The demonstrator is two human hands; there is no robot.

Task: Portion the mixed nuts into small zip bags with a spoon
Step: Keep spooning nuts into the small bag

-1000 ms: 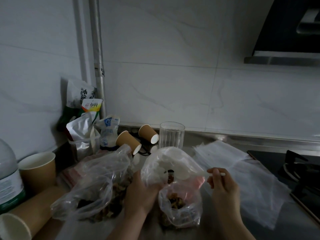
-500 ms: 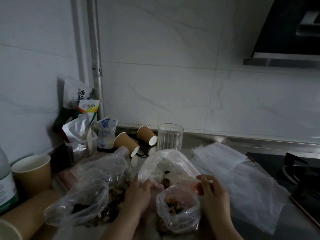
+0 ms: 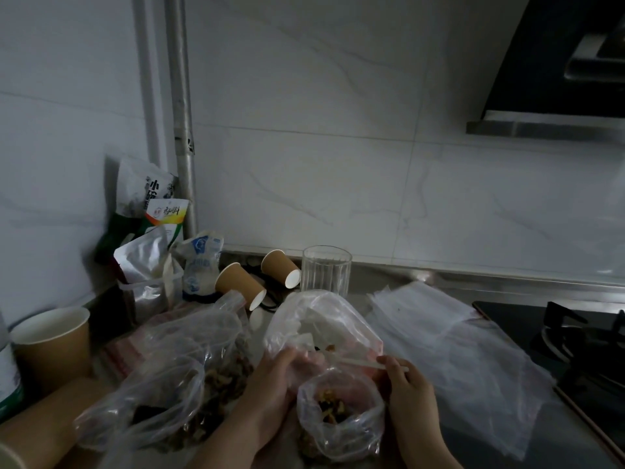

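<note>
My left hand (image 3: 270,384) grips the rim of a small clear zip bag (image 3: 318,319) that stands open and upright at the counter's middle. My right hand (image 3: 411,394) pinches the handle of a white plastic spoon (image 3: 358,363), whose bowl sits inside that bag with a few nuts on it. In front, between my hands, another clear bag (image 3: 341,414) holds mixed nuts. A larger crumpled bag of nuts (image 3: 176,374) lies to the left of my left hand.
A pile of flat clear zip bags (image 3: 449,343) lies right of my hands, beside a gas hob (image 3: 581,336). A drinking glass (image 3: 326,270) and two tipped paper cups (image 3: 241,286) stand behind. Snack packets (image 3: 152,231) fill the corner; an upright paper cup (image 3: 52,343) is left.
My right hand has moved left and down, bringing the spoon from outside the upright bag into its mouth. My left hand has kept its hold on the bag's rim.
</note>
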